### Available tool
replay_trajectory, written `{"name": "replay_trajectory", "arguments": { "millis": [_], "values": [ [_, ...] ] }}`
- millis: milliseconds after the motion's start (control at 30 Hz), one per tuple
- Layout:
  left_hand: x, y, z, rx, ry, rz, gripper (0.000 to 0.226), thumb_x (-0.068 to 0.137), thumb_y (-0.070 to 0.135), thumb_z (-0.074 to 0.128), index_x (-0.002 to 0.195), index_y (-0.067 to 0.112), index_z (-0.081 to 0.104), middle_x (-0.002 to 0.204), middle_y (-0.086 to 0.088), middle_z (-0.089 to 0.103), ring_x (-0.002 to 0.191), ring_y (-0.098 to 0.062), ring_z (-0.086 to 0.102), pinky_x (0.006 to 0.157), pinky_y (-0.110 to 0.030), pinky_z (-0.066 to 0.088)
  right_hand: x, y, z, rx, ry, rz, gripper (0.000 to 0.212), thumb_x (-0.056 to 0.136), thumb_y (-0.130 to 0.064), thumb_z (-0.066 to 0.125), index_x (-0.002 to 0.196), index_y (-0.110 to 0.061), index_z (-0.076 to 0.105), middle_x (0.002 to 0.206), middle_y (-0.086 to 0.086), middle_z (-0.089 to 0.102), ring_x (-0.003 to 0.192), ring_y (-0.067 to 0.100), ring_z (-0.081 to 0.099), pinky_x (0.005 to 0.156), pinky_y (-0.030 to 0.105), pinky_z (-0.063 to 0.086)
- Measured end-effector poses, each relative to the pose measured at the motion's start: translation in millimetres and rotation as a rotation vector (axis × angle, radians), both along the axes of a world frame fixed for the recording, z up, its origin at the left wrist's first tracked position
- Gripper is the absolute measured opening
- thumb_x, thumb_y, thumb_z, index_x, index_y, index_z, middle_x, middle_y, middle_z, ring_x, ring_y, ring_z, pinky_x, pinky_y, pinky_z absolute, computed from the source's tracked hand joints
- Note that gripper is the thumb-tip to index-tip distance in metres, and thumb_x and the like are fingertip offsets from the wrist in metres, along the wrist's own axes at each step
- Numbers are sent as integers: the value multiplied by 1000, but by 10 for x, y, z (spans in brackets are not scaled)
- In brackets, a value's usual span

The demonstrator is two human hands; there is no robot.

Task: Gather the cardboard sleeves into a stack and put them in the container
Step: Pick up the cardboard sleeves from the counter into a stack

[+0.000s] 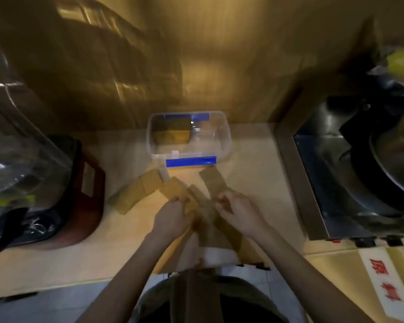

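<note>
Several brown cardboard sleeves lie flat on the pale counter in front of me. My left hand (173, 217) grips one sleeve (175, 192) by its near end. My right hand (237, 212) holds another sleeve (214, 183) that points toward the container. A further sleeve (135, 194) lies loose to the left, untouched. More sleeves overlap under and between my hands, blurred. The clear plastic container (226, 138) with blue clips stands open at the back of the counter, with some brown cardboard inside its left half.
A dark red appliance base with a clear dome (33, 178) stands on the left. A steel sink with a black pan (364, 173) sits to the right. A brown wall rises behind the container. A label with red characters (387, 285) lies at the lower right.
</note>
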State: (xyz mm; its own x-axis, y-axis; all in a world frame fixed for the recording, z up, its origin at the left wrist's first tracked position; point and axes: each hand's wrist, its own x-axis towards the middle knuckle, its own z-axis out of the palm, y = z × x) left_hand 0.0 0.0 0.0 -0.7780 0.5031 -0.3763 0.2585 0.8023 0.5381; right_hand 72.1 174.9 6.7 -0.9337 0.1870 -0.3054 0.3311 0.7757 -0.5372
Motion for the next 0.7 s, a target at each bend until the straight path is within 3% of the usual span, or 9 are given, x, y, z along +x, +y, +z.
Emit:
{"name": "replay_trajectory", "arguments": {
  "millis": [133, 300, 433, 700],
  "values": [
    [136, -41, -257, -59, 15, -57, 63, 81, 36, 54, 137, 17, 29, 146, -9, 32, 131, -27, 34, 102, -42, 39, 205, -87, -277, 36, -132, 31, 56, 87, -22, 55, 138, -18, 31, 144, 10, 39, 133, 27, 33, 107, 36, 31],
    [158, -126, -583, -241, 56, -233, 76, 87, 43, 44, 145, 22, 0, 158, -5, -10, 145, -23, -7, 116, -46, 10, 307, -151, -509, 48, -143, 32, 73, 87, -16, 55, 146, -22, 12, 158, 8, 9, 144, 27, 9, 116, 37, 18],
    [186, -158, -685, -369, 24, -308, 78, 88, 39, 42, 144, 20, -9, 156, -6, -18, 144, -24, -12, 116, -45, 7, 344, -192, -608, 149, -156, 69, 74, 87, -19, 55, 146, -21, 11, 158, 5, 15, 144, 24, 13, 116, 36, 16],
    [110, -142, -665, -344, -40, -283, 80, 86, 39, 48, 144, 22, -4, 157, -3, -15, 145, -23, -9, 114, -42, 21, 429, -193, -653, 154, -99, 13, 57, 86, -21, 57, 138, -18, 33, 147, 9, 36, 134, 27, 30, 109, 35, 28]
  ]
}}
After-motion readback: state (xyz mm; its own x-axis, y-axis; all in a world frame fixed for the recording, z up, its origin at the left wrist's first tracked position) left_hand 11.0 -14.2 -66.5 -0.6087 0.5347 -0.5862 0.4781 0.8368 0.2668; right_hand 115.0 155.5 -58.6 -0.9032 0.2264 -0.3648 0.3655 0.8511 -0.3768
